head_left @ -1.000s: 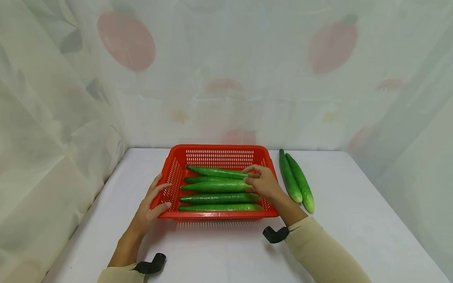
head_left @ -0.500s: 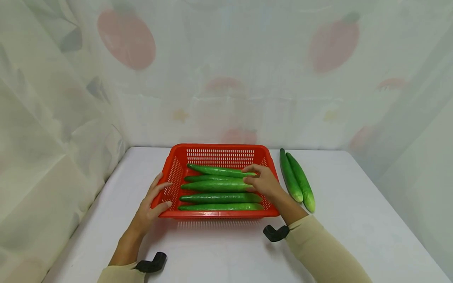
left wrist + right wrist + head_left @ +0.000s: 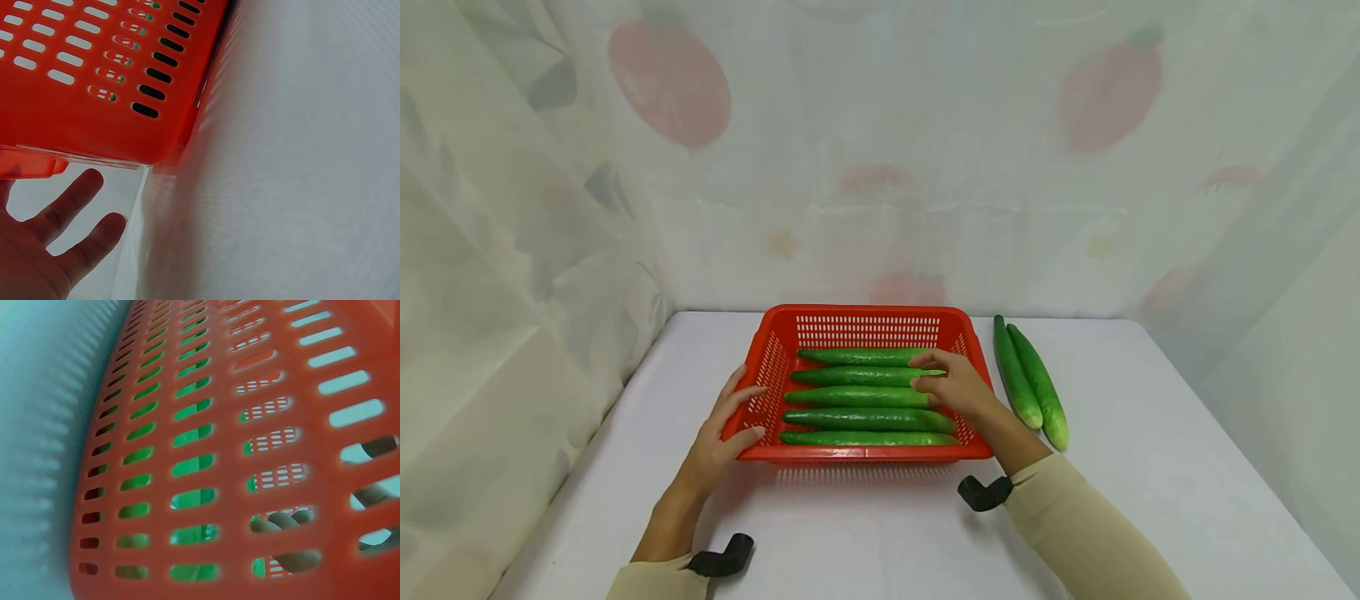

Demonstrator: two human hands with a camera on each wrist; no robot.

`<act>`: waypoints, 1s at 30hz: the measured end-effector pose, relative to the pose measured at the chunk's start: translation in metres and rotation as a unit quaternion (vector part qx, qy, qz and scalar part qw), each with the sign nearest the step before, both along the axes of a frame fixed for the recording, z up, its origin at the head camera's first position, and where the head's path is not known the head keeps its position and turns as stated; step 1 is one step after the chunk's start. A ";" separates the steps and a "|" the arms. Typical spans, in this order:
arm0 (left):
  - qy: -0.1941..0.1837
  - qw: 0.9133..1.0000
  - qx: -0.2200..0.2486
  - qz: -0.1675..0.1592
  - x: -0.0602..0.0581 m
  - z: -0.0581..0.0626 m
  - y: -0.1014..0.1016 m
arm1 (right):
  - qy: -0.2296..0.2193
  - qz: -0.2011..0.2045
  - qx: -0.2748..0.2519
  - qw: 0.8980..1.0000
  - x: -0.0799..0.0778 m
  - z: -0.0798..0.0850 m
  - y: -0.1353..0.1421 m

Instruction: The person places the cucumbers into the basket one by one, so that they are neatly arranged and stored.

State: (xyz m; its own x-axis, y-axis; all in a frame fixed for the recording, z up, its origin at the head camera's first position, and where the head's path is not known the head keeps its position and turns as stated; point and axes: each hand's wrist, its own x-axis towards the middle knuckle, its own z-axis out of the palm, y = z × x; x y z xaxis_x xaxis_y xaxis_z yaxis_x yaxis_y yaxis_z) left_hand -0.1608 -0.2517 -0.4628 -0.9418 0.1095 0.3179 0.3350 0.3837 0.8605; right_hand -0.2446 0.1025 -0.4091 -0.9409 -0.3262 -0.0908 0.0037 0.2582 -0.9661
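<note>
A red plastic basket (image 3: 865, 453) stands on the white table, with several cucumbers lying side by side in it. The rearmost cucumber (image 3: 857, 357) and the second cucumber (image 3: 850, 377) run under my right hand (image 3: 958, 387). Its fingers are bent loosely and spread apart over the right ends of the rear cucumbers, pinching nothing visible. At the basket's left end, my left hand (image 3: 722, 425) rests against the rim with fingers spread. In the left wrist view, two of its fingers (image 3: 94, 244) extend below the rim. The right wrist view shows right fingers (image 3: 284, 522) through the basket's slots.
Two more cucumbers, one on the left (image 3: 1017, 375) and one on the right (image 3: 1041, 387), lie together on the table right of the basket. A patterned white curtain (image 3: 880, 150) hangs behind the table (image 3: 865, 533), and more fabric (image 3: 497, 333) hangs at the left.
The rear cucumbers have straightened and spread apart; the rearmost no longer slants, and the second is no longer partly covered by the middle one. Both hands have hardly moved.
</note>
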 end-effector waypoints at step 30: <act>-0.004 1.000 0.001 0.005 0.001 -0.003 -0.001 | 0.136 -0.034 -0.145 0.979 0.026 0.040 0.050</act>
State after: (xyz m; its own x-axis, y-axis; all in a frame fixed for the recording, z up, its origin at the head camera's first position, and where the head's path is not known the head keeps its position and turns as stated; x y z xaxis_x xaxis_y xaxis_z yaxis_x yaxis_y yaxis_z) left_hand -0.1597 -0.2530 -0.4655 -0.9455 0.0997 0.3100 0.3239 0.3850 0.8642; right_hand -0.2183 0.1522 -0.3689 -0.9380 -0.2365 0.2535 -0.2563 -0.0193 -0.9664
